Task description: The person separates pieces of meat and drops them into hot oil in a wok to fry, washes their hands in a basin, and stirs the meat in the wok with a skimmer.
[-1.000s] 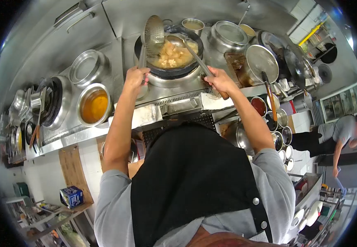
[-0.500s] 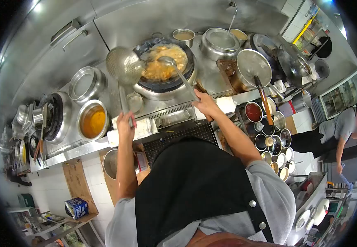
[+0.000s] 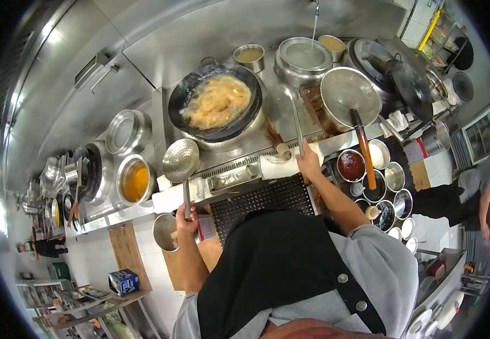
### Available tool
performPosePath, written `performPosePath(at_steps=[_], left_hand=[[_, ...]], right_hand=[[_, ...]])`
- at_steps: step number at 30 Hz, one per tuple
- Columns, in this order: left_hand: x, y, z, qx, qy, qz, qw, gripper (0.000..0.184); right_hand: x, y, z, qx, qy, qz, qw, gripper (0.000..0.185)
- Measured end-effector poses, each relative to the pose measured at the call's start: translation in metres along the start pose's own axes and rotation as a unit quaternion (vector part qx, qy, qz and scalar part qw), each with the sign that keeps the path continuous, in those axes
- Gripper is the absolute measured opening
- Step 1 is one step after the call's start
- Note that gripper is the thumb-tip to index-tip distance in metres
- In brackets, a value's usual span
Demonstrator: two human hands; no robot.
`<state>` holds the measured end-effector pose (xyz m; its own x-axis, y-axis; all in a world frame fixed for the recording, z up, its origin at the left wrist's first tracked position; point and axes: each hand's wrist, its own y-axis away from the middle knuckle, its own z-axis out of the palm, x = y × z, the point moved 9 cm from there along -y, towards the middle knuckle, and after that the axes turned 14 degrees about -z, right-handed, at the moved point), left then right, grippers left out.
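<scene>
1. Two bare hands are well apart: the left hand [image 3: 187, 222] has its fingers curled around the handle of a round, perforated, silvery metal skimmer [image 3: 180, 160].
2. The skimmer's head is near the front edge of the stainless-steel counter [image 3: 276, 104], outside the wide, black, round metal wok [image 3: 214, 134].
3. The right hand [image 3: 308, 163] is closed around the near end of a long grey metal ladle [image 3: 296, 121]; its far end is hard to make out.
4. Pale golden, frothing food [image 3: 216, 101] fills most of the wok, which sits on the counter beyond the hands.
5. Just beside the right hand, a white folded cloth [image 3: 287, 165] lies along the counter edge, with a brown bristle brush [image 3: 273, 133] near it.
6. Left of the skimmer stands a round, shiny steel pot [image 3: 123, 175] holding orange liquid [image 3: 136, 183].
</scene>
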<state>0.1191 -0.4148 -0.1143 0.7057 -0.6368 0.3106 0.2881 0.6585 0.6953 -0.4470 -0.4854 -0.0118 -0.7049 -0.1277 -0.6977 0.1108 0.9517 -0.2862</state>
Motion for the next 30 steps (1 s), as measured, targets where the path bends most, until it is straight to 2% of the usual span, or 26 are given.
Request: performPosePath(at_steps=[1,2,3,4,6,7,8,9,10,11,12,13,15,17,19,21,22,23,24,25,27,28,30], left_hand=[[0.014,-0.009,-0.028,0.089,-0.114,0.022,0.989,0.039],[0.021,-0.021,-0.034,0.088,-0.112,0.021,0.990,0.039],[0.060,-0.012,-0.046,0.349,-0.447,0.149,0.810,0.041],[0.080,0.004,-0.019,0.532,-0.679,0.242,0.444,0.043],[0.087,0.010,0.059,0.440,-0.535,0.405,0.597,0.036],[0.081,0.007,0.137,0.327,-0.568,0.429,0.622,0.028],[0.056,0.027,0.226,0.306,-0.575,0.533,0.540,0.024],[0.032,0.035,0.304,0.232,-0.606,0.549,0.526,0.020],[0.024,0.011,0.339,0.156,-0.628,0.568,0.508,0.016],[0.018,-0.002,0.372,0.154,-0.656,0.580,0.458,0.019],[0.014,-0.009,0.397,0.150,-0.681,0.590,0.406,0.022],[0.019,-0.022,0.397,0.155,-0.676,0.591,0.411,0.022],[0.022,-0.066,0.385,0.245,-0.741,0.536,0.321,0.013],[0.029,-0.081,0.374,0.247,-0.756,0.516,0.318,0.014],[0.039,-0.084,0.362,0.244,-0.775,0.492,0.312,0.015],[0.046,-0.065,0.359,0.219,-0.749,0.535,0.323,0.014],[0.053,-0.068,0.356,0.219,-0.745,0.539,0.326,0.014],[0.057,-0.080,0.348,0.220,-0.757,0.509,0.345,0.020],[0.062,-0.090,0.341,0.219,-0.769,0.479,0.363,0.026],[0.059,-0.076,0.347,0.214,-0.768,0.482,0.363,0.026],[0.042,0.010,0.366,0.159,-0.665,0.621,0.384,0.044],[0.041,0.027,0.355,0.157,-0.662,0.622,0.388,0.044],[0.038,0.047,0.323,0.142,-0.684,0.584,0.413,0.057]], right_hand=[[0.025,0.012,0.008,-0.006,0.023,0.008,1.000,0.076],[0.051,0.026,0.022,-0.012,0.046,0.015,0.999,0.077],[0.061,0.040,0.029,0.009,0.054,-0.024,0.998,0.077],[0.065,0.043,0.030,-0.045,0.067,0.012,0.997,0.078],[0.087,0.038,0.040,-0.100,0.049,0.019,0.994,0.069],[0.088,0.033,0.030,-0.112,0.054,-0.006,0.992,0.064],[0.080,0.023,0.009,-0.124,0.058,-0.031,0.990,0.059],[0.053,0.010,-0.036,-0.098,0.050,-0.024,0.994,0.052],[0.035,0.003,-0.085,-0.074,0.114,-0.004,0.991,0.048],[-0.016,-0.007,-0.146,-0.035,0.121,-0.013,0.992,0.042],[-0.024,-0.008,-0.185,-0.005,0.252,-0.038,0.967,0.041],[0.002,0.000,-0.207,0.071,0.298,-0.066,0.950,0.045],[0.027,0.008,-0.236,-0.074,0.339,0.092,0.933,0.055],[0.041,0.029,-0.245,-0.054,0.352,0.095,0.930,0.051],[0.087,0.043,-0.241,-0.056,0.342,0.101,0.933,0.050],[0.141,0.048,-0.224,-0.108,0.085,0.159,0.978,0.042],[0.128,0.041,-0.226,-0.105,0.090,0.155,0.978,0.042],[0.102,0.042,-0.219,-0.055,-0.118,0.187,0.974,0.042],[0.069,0.042,-0.206,-0.001,-0.321,0.210,0.923,0.042],[0.041,0.040,-0.196,0.022,-0.299,0.192,0.935,0.033],[-0.026,0.033,-0.164,0.064,-0.322,0.172,0.929,0.037],[-0.061,0.023,-0.152,0.068,-0.321,0.154,0.932,0.038],[-0.127,-0.014,-0.130,0.031,-0.295,0.149,0.943,0.040]])
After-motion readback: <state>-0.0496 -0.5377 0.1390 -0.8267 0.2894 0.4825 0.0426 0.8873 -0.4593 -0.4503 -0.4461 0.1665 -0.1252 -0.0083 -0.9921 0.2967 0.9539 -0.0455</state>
